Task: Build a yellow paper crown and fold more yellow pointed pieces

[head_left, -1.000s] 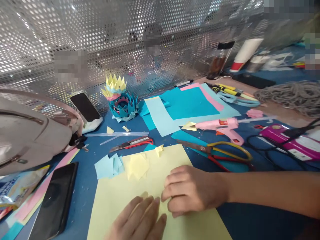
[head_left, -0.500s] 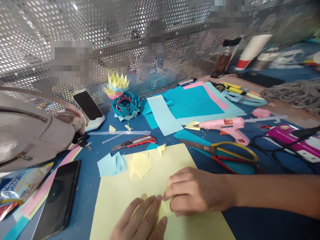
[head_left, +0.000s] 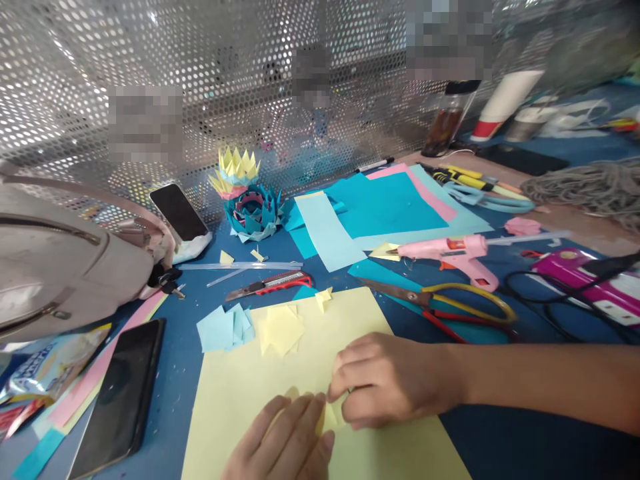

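Observation:
My left hand [head_left: 285, 440] and my right hand [head_left: 385, 380] meet over a large pale yellow sheet [head_left: 300, 373] on the blue table. Between their fingertips sits a small folded yellow paper piece [head_left: 331, 413]; my right fingers pinch its edge while my left fingers press on it. Just beyond the sheet lie small cut squares, light blue [head_left: 223, 328] and yellow [head_left: 281, 328]. Scissors with yellow and red handles [head_left: 440, 303] rest to the right of the sheet, apart from my hands.
A pink glue gun [head_left: 450, 252], a red utility knife [head_left: 270, 285], blue and pink sheets [head_left: 380, 207] and a folded paper flower [head_left: 245, 197] lie farther back. Left: a beige bag [head_left: 65, 260] and a black phone [head_left: 120, 393]. A perforated metal wall closes the back.
The small yellow piece has lifted slightly between my fingertips as my right fingers worked its edge. My hands stayed in place; the view shifted a little.

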